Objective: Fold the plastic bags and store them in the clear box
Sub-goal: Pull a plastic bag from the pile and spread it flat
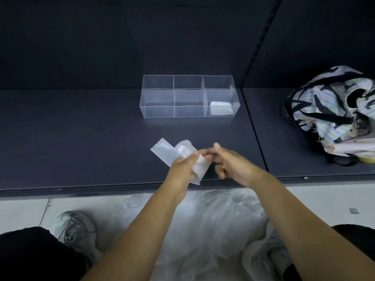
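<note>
The left hand (pixel 185 169) is clamped on a plastic bag (pixel 183 154) already folded into a narrow strip, holding it just above the near edge of the dark shelf (pixel 81 138). One end of the strip juts out to the far left, and a second layer crosses it where the fingers pinch. The right hand (pixel 231 165) sits just beside it, thumb and forefinger reaching in toward the fold with the other fingers loosely curled; whether they actually grip the plastic I cannot tell.

The step in hand looks like turning the strip over on itself into a small packet. To do it well, the left hand should keep firm pressure on the last crease so the slippery film does not spring open, while the right hand brings the loose end across squarely and presses out trapped air.

The clear box (pixel 189 96) stands farther back on the shelf, well apart from the hands. Its right compartment already holds one folded bag (pixel 220 108); the others look empty. More loose bags (pixel 213 220) lie on the floor between the shoes. A patterned tote (pixel 334 110) sits far right.
</note>
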